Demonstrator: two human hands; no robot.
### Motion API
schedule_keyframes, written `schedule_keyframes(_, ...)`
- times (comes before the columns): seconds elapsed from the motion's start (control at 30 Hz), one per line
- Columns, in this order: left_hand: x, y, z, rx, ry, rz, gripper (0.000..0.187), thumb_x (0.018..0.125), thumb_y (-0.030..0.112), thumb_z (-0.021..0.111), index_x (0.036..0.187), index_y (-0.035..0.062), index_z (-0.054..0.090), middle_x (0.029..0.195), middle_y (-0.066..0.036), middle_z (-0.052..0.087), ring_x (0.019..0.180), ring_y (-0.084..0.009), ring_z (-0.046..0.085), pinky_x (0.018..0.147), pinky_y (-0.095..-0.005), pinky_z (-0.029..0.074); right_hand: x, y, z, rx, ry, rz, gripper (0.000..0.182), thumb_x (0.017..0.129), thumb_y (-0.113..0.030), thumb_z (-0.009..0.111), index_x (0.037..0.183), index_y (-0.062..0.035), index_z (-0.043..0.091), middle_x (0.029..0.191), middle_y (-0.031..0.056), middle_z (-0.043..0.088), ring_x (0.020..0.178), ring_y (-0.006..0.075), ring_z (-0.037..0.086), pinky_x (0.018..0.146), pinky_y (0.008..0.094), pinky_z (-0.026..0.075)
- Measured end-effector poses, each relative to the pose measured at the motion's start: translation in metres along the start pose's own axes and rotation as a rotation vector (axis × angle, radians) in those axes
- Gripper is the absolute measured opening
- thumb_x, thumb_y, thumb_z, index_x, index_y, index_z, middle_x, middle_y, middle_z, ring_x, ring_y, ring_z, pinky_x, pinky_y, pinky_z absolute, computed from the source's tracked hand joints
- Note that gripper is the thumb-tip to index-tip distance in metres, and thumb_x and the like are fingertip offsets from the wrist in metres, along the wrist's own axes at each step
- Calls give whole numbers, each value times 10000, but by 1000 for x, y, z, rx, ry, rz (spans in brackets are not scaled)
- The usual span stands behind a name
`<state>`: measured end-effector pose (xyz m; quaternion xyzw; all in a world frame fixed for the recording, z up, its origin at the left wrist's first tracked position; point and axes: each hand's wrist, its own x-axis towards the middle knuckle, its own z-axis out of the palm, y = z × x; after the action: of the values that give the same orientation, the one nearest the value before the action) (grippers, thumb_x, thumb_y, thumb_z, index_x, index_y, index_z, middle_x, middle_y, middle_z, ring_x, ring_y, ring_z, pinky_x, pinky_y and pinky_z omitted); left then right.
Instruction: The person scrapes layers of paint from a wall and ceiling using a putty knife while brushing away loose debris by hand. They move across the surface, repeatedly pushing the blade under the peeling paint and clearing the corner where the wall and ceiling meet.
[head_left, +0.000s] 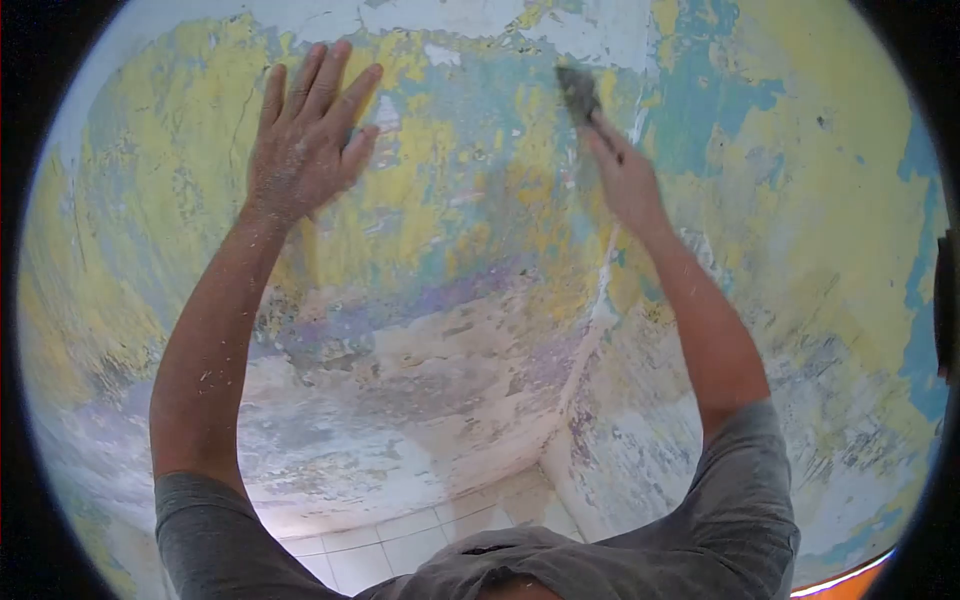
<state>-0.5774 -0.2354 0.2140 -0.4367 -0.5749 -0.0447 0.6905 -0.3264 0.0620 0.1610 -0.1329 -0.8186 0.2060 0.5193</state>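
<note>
My left hand (305,145) lies flat on the wall (450,190), fingers spread and pointing up, with pale dust on its back and forearm. My right hand (627,175) is wrapped round the handle of a scraper (580,95), whose dark, blurred blade is up against the wall near the inner corner. Patchy yellow, teal and purple paint covers the wall around both hands. Just above them, bare whitish areas with ragged paint edges show.
A corner seam (603,285) runs down to the right of centre, where a second peeling wall (800,250) meets the first. Below is a white tiled floor (400,540). A dark object (944,305) stands at the far right edge, and something orange (850,582) shows at the bottom right.
</note>
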Motion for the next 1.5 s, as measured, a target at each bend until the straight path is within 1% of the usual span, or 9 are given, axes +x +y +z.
schedule_keyframes(0.17, -4, -2, -7, -56, -19, 9, 580, 996, 384, 586, 1543, 225, 476, 1668, -95, 330, 1547, -291, 290, 1258, -553, 180, 75, -8, -24, -99, 133, -21, 565, 1060, -444, 474, 1442, -37, 557, 1319, 234, 665, 1268, 353, 620, 1077, 431, 455)
schedule_keyframes(0.33, 1, 1, -15, -175, -120, -34, 606, 973, 378, 616, 1540, 216, 478, 1677, -114, 302, 1558, -307, 254, 1267, -564, 141, -9, -11, 15, -32, 98, 30, 525, 1051, -411, 518, 1498, -134, 526, 1332, 235, 657, 1254, 358, 630, 1046, 375, 469)
schedule_keyframes(0.6, 48, -1, -6, -164, -33, -34, 607, 972, 401, 640, 1530, 228, 478, 1661, -130, 312, 1550, -317, 261, 1262, -579, 168, 70, -35, -34, -53, 125, 56, 550, 1053, -431, 497, 1531, -158, 499, 1469, 179, 584, 1361, 362, 549, 1124, 389, 412)
schedule_keyframes(0.8, 51, 2, 4, -148, 31, -68, 616, 972, 410, 645, 1533, 234, 465, 1669, -122, 287, 1554, -317, 248, 1260, -585, 171, -3, -19, 2, -100, 13, 48, 571, 1047, -437, 509, 1533, -137, 492, 1465, 203, 579, 1327, 361, 573, 1104, 396, 429)
schedule_keyframes(1.0, 51, 3, 1, -133, 3, -69, 614, 974, 410, 642, 1534, 237, 461, 1663, -132, 292, 1552, -328, 248, 1261, -588, 164, 85, -26, -40, -155, 145, -54, 564, 1048, -449, 507, 1538, -170, 490, 1349, 211, 659, 1251, 368, 629, 1071, 417, 462)
schedule_keyframes(1.13, 51, 2, 1, -135, 2, -64, 607, 980, 409, 633, 1535, 235, 459, 1662, -134, 293, 1550, -329, 251, 1260, -593, 162, 14, -28, -14, -219, 46, 116, 553, 1056, -439, 492, 1546, -183, 482, 1297, 221, 683, 1214, 397, 646, 1055, 437, 478)
schedule_keyframes(1.2, 52, 2, 1, -134, 2, -65, 611, 981, 414, 631, 1539, 237, 454, 1664, -132, 290, 1551, -328, 249, 1260, -593, 162, -9, -24, -2, -204, -28, 145, 542, 1057, -430, 489, 1541, -186, 486, 1330, 230, 662, 1212, 403, 643, 1046, 432, 483)
schedule_keyframes(1.43, 51, 3, 0, -140, -10, -61, 615, 979, 413, 634, 1540, 226, 464, 1673, -136, 279, 1556, -325, 239, 1265, -585, 155, 67, -17, -32, -142, 139, -15, 550, 1073, -419, 460, 1542, -134, 471, 1429, 199, 606, 1335, 378, 566, 1117, 397, 428)
schedule_keyframes(1.5, 50, 5, -1, -145, -8, -62, 617, 979, 414, 634, 1541, 224, 464, 1675, -138, 273, 1557, -324, 237, 1266, -585, 150, 36, -13, -17, -140, 101, 26, 548, 1070, -415, 470, 1539, -132, 476, 1460, 194, 582, 1369, 360, 538, 1141, 385, 400)
